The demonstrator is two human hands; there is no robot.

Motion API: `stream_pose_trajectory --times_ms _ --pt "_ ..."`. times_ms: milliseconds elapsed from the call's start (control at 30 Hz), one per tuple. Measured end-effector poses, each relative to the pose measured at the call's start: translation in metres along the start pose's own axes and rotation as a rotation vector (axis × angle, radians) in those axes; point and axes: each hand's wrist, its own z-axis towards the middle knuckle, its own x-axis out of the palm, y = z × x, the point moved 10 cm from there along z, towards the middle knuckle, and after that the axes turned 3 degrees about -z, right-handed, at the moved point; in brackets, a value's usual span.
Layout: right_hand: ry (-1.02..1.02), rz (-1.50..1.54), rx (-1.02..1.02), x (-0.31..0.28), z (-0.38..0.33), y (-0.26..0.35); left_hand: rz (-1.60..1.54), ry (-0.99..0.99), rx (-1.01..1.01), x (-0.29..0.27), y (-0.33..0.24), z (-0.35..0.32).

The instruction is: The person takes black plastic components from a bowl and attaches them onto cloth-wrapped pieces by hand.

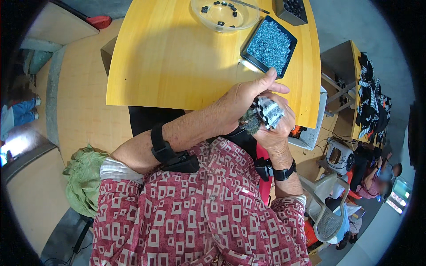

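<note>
My right hand (284, 119) is closed around a small bundle of black-and-white striped knitted fabric (270, 111), with a grey-green fuzzy part (251, 122) beside it. Across the top of it reaches my left hand (250, 94), its thumb and one finger stretched out and apart; the other fingers are hidden behind my right hand. Just beyond the left thumb, a black tray (243, 53) full of small shiny metal pieces (269, 43) rests on the yellow wooden table (168, 66). Both hands are over the table's near edge.
At the far side stand a clear plastic bowl (213, 25) with several small black parts, a thin rod (250, 5), and a dark box (293, 20) of black pieces. A white plastic chair (326, 217) is at right, a green sack (84, 177) at left. People sit farther right.
</note>
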Motion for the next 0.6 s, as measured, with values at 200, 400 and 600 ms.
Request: stream_pose_trajectory --times_ms 200,400,600 --pt "-0.076 -0.012 0.146 -0.010 -0.002 -0.015 -0.057 -0.080 0.024 -0.002 -0.009 -0.004" --pt "-0.199 -0.143 0.088 -0.031 0.001 -0.011 -0.028 -0.084 0.049 -0.017 -0.004 -0.013" --pt "-0.212 -0.126 0.092 -0.034 0.001 -0.014 0.067 -0.063 0.088 -0.015 -0.011 -0.018"
